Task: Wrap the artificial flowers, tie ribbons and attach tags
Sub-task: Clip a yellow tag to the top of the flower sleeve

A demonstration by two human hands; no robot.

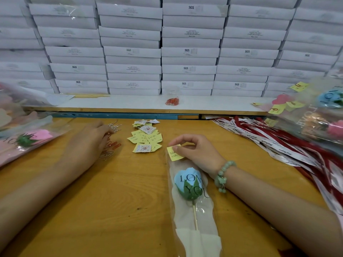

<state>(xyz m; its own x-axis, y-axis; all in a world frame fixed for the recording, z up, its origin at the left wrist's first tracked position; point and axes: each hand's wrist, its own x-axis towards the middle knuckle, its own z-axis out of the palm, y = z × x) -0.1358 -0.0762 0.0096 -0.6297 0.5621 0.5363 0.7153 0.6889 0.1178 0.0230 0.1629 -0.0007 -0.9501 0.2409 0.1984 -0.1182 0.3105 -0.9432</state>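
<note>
Yellow tag (174, 154) — right hand (197, 153), thumb-and-finger pinch

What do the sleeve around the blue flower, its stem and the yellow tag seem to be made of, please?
The sleeve: clear glossy plastic film, judging by glare and see-through look. The stem: pale, matte stick, probably wood or bamboo. The yellow tag, pinched by the right hand: thin matte paper with handwriting.

One wrapped flower (188, 182) and one yellow tag (174, 154) are lying near the desk's (120, 201) front edge. One cup (171, 95) is standing beyond its far edge.
</note>
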